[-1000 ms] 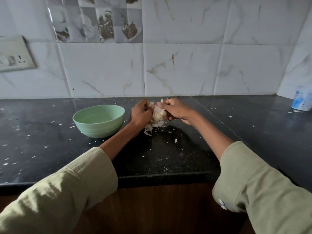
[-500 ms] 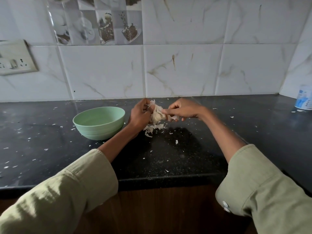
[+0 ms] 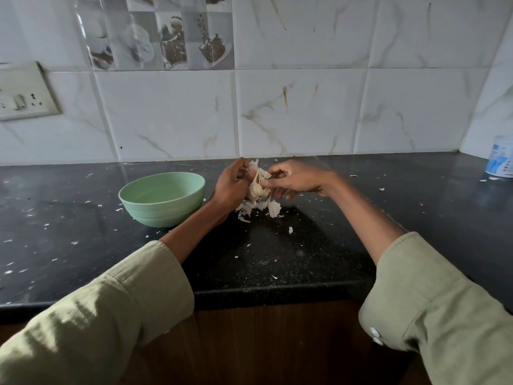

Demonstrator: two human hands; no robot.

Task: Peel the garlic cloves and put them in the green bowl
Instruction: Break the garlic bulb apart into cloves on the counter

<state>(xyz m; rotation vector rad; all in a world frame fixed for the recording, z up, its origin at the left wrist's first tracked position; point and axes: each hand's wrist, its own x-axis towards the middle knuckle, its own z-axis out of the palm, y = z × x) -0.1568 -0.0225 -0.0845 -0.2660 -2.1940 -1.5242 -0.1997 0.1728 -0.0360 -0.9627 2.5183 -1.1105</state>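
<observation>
Gripped garlic bulb (image 3: 256,190) in left hand (image 3: 230,187), right hand (image 3: 294,180) pinching loose skin at top. Bulb light, firm; skin papery, tore easily, best taken at tip. Peelings (image 3: 259,208) lay beneath on counter (image 3: 277,259). Green bowl (image 3: 162,198) just left, looked empty.
</observation>
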